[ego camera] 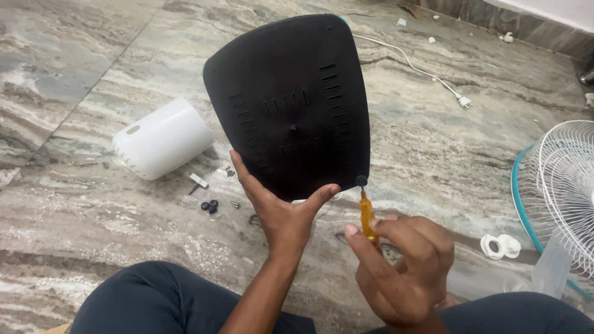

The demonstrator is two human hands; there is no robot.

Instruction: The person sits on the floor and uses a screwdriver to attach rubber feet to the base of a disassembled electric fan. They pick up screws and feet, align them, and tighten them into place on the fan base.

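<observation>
Head view: at frame centre, a black base plate (291, 105) is gripped at its lower edge by the left hand (281, 213). Lower right, the right hand (402, 266) is clamped on an orange screwdriver (367, 216), its tip at 1 corner screw; steady turning seems needed.

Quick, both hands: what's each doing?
Left hand: closed on the black base plate.
Right hand: closed on the orange screwdriver.

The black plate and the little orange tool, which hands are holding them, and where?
The left hand grips the black base plate by its bottom edge. The right hand pinches the orange screwdriver by its handle.
</observation>
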